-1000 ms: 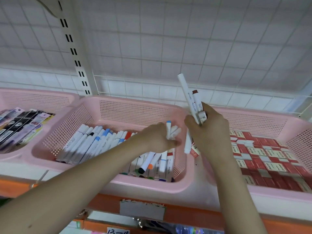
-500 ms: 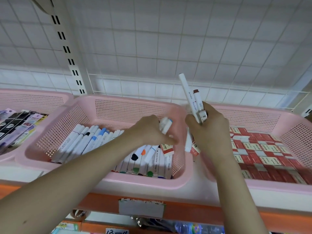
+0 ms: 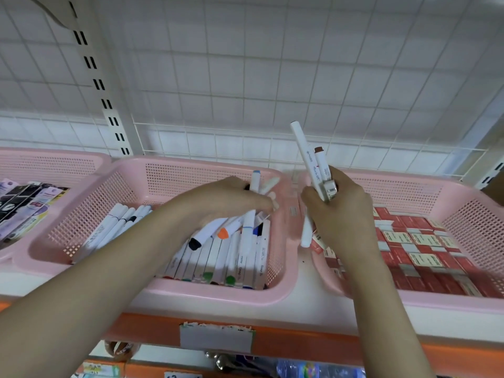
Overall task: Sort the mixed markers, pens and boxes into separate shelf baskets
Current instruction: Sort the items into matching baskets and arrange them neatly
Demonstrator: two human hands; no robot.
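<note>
Three pink baskets stand in a row on the shelf. The middle basket holds rows of white markers with coloured caps. My left hand hovers over its right half and grips a bunch of white markers, one with a blue end pointing up. My right hand is between the middle and right baskets, gripping two white markers upright, one with a brown cap, plus a small box hidden mostly by the fingers. The right basket is packed with red and cream boxes.
The left basket holds packaged pens in black and purple wrappers. A white wire grid backs the shelf, with a slotted upright at the left. An orange shelf edge with a grey label holder runs below.
My left hand has lifted its bunch of markers and moved slightly right and up over the middle basket. My right hand has held its markers nearly still.
</note>
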